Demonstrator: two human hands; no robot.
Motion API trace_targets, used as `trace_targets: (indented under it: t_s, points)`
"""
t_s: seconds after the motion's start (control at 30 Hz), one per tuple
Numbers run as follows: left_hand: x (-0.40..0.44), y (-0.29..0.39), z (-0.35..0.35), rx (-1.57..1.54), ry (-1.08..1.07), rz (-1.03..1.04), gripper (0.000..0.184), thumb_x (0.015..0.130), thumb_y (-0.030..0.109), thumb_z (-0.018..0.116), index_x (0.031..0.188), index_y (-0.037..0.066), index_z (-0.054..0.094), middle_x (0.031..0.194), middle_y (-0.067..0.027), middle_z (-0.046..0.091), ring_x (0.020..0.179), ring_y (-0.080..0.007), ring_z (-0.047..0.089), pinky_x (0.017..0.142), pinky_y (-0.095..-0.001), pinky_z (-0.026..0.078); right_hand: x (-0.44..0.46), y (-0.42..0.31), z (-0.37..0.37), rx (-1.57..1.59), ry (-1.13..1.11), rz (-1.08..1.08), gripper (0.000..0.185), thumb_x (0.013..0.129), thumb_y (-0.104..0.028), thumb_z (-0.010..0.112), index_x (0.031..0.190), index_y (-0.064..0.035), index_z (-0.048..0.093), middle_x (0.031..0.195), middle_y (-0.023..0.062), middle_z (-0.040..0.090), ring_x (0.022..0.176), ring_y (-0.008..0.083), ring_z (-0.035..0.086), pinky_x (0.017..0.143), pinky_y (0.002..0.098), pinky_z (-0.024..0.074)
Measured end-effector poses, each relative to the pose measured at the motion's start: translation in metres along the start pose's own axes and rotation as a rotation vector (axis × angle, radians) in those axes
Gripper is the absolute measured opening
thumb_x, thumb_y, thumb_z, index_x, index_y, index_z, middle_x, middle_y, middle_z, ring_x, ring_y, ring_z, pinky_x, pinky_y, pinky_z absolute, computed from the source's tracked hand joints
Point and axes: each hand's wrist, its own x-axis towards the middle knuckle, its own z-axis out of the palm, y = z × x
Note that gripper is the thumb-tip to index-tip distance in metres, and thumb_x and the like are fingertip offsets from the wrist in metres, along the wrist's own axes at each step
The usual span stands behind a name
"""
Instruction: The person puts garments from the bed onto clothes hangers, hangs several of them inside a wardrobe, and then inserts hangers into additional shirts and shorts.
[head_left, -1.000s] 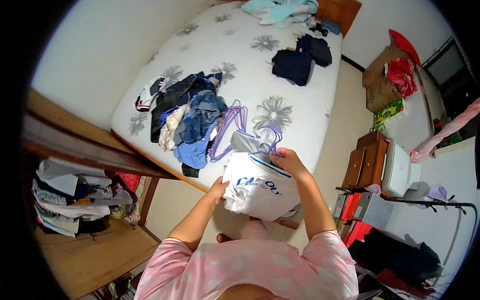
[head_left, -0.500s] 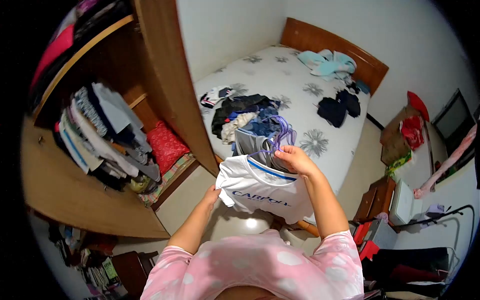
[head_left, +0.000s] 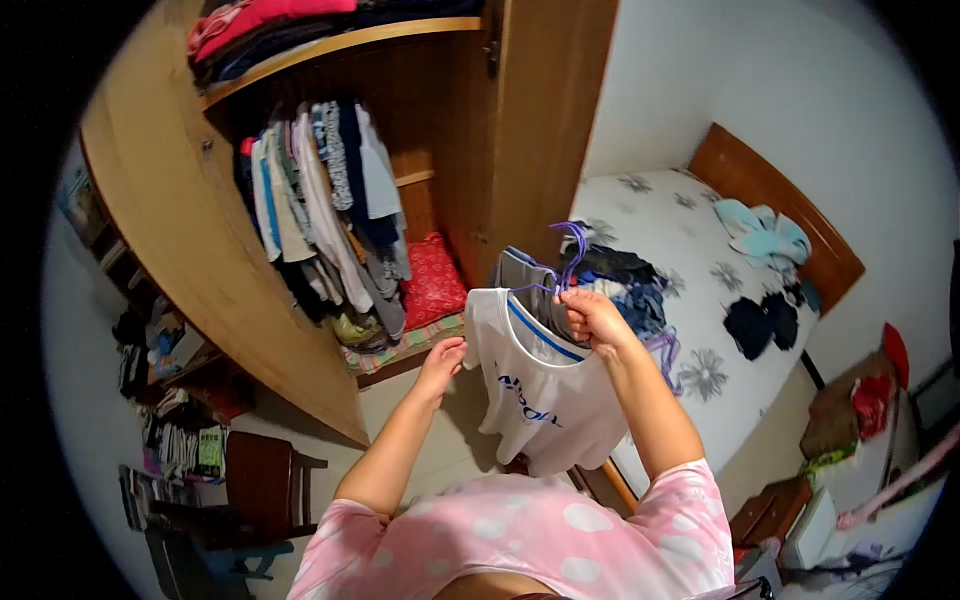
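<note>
In front of the person's body, above the floor between wardrobe and bed, the right hand was clenched around the necks of several purple hangers, their hooks standing up beyond the fingers. From the nearest of these hung a white shirt with a blue band along its neckline and dark blue letters on its chest, and just behind it hung a grey garment, mostly hidden. The left hand was released, its fingers loosely bent just beside the shirt's sleeve edge; whether the fingertips touched the cloth could not be told. Pink sleeves with white spots covered the person's upper arms. Past the left hand stood the open wardrobe, where a row of clothes hung close together beside a red cushion, with more folded clothes on the shelf above. Past the right hand lay the bed, bearing a heap of mixed clothes, some more hangers near it, two dark bundles and, close to the wooden headboard, a light blue blanket. At the lower left stood a brown chair near stacked books.
</note>
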Motion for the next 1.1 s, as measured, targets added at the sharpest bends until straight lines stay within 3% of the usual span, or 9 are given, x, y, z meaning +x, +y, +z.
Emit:
trace_targets:
  t_s: [0.17, 0.23, 0.33, 0.43, 0.5, 0.57, 0.67, 0.9, 1.1]
  points:
    - [-0.004, 0.049, -0.005, -0.004, -0.121, 0.254, 0.039, 0.091, 0.024, 0.055, 0.125, 0.009, 0.043, 0.124, -0.0022, 0.052, 0.114, -0.0119, 0.047, 0.092, -0.0271, 0.036, 0.085, 0.009, 0.027, 0.184, -0.017, 0.012, 0.017, 0.094, -0.019, 0.044, 0.093, -0.0064, 0.055, 0.054, -0.005, 0.039, 0.04, 0.0053, 0.027, 0.039, 0.0215, 0.0217]
    - [-0.001, 0.074, 0.003, -0.01, -0.134, 0.277, 0.037, 0.091, 0.016, 0.055, 0.125, 0.006, 0.042, 0.125, -0.0076, 0.05, 0.118, -0.0156, 0.043, 0.102, -0.0311, 0.032, 0.119, 0.011, 0.035, 0.277, -0.13, -0.036, 0.021, 0.094, -0.022, 0.045, 0.097, -0.0042, 0.056, 0.06, -0.003, 0.044, 0.047, 0.0067, 0.033, 0.044, 0.0211, 0.028]
    - [0.02, 0.096, 0.008, 0.016, -0.164, 0.345, 0.044, 0.09, 0.016, 0.056, 0.129, 0.004, 0.038, 0.128, -0.0094, 0.046, 0.121, -0.0178, 0.041, 0.106, -0.0334, 0.028, 0.17, 0.006, 0.054, 0.394, -0.136, 0.023, 0.03, 0.095, -0.031, 0.045, 0.103, -0.0041, 0.055, 0.069, -0.0005, 0.049, 0.058, 0.0107, 0.044, 0.054, 0.0242, 0.0378]
    - [0.05, 0.114, 0.009, 0.075, -0.122, 0.376, 0.052, 0.09, 0.016, 0.055, 0.135, 0.006, 0.03, 0.137, -0.0102, 0.035, 0.129, -0.0214, 0.031, 0.106, -0.0355, 0.026, 0.215, -0.009, 0.068, 0.444, -0.25, 0.003, 0.039, 0.094, -0.038, 0.045, 0.105, -0.0022, 0.054, 0.094, 0.0096, 0.062, 0.081, 0.0196, 0.061, 0.074, 0.0325, 0.0512]
    - [0.07, 0.128, 0.007, 0.144, -0.089, 0.371, 0.056, 0.09, 0.016, 0.055, 0.138, 0.008, 0.027, 0.139, -0.0096, 0.031, 0.131, -0.0224, 0.028, 0.106, -0.0362, 0.026, 0.241, -0.024, 0.078, 0.505, -0.304, 0.035, 0.053, 0.091, -0.045, 0.047, 0.114, 0.0029, 0.047, 0.114, 0.0211, 0.056, 0.102, 0.0291, 0.058, 0.088, 0.0387, 0.0478]
    - [0.087, 0.145, 0.008, -0.04, -0.098, 0.307, 0.063, 0.088, 0.012, 0.058, 0.141, 0.009, 0.023, 0.136, -0.0104, 0.036, 0.126, -0.0207, 0.034, 0.104, -0.0334, 0.027, 0.263, -0.036, 0.088, 0.561, -0.399, 0.062, 0.059, 0.091, -0.05, 0.043, 0.121, 0.0004, 0.041, 0.125, 0.022, 0.05, 0.113, 0.0303, 0.051, 0.091, 0.0383, 0.0451]
    - [0.129, 0.148, -0.007, -0.005, 0.006, 0.46, 0.062, 0.087, 0.002, 0.054, 0.141, 0.007, 0.022, 0.134, -0.0102, 0.038, 0.124, -0.0181, 0.036, 0.104, -0.0299, 0.025, 0.303, -0.049, 0.094, 0.62, -0.502, 0.106, 0.067, 0.09, -0.054, 0.042, 0.125, 0.0024, 0.037, 0.13, 0.0228, 0.044, 0.12, 0.0323, 0.046, 0.095, 0.0403, 0.0416]
    - [0.193, 0.169, -0.034, -0.011, 0.129, 0.603, 0.046, 0.088, -0.001, 0.045, 0.133, 0.003, 0.038, 0.134, -0.0083, 0.039, 0.127, -0.0158, 0.033, 0.106, -0.0288, 0.021, 0.368, -0.07, 0.104, 0.68, -0.659, 0.097, 0.075, 0.09, -0.056, 0.039, 0.132, 0.0044, 0.03, 0.137, 0.0206, 0.038, 0.125, 0.0351, 0.039, 0.103, 0.047, 0.0339]
    - [0.246, 0.195, -0.06, -0.193, 0.069, 0.624, 0.043, 0.087, -0.002, 0.045, 0.13, -0.001, 0.041, 0.131, -0.0096, 0.045, 0.126, -0.0184, 0.037, 0.107, -0.0321, 0.024, 0.415, -0.082, 0.114, 0.666, -0.59, 0.046, 0.065, 0.09, -0.056, 0.04, 0.125, -0.0006, 0.04, 0.131, 0.0174, 0.045, 0.12, 0.033, 0.045, 0.095, 0.0444, 0.0407]
